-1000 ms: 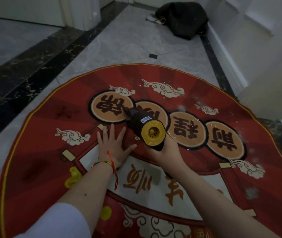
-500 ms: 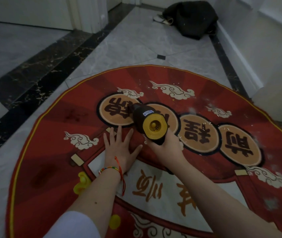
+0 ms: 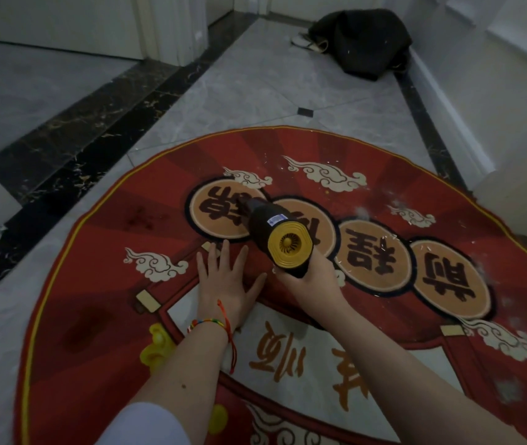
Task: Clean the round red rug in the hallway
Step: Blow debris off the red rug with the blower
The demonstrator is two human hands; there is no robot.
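Observation:
The round red rug (image 3: 101,284) with a yellow rim, cloud motifs and tan circles bearing dark characters covers the floor below me. My left hand (image 3: 226,284) lies flat on it, fingers spread, a coloured bracelet and red string at the wrist. My right hand (image 3: 311,281) grips a small black handheld blower (image 3: 271,229) with a yellow fan end facing me; its nozzle points away over the leftmost tan circle. Small white specks and pale fluff are scattered over the rug's far right part.
Grey marble floor (image 3: 271,91) with a black marble border strip (image 3: 95,130) runs on the left. A dark bag (image 3: 364,40) and a pale slipper (image 3: 307,43) lie at the far end of the hallway. A white wall with a baseboard (image 3: 448,123) lines the right.
My view has shifted so the rug sits further right and lower in the frame. The blower's nozzle has swung slightly left over the tan circle. My left hand stays flat on the rug.

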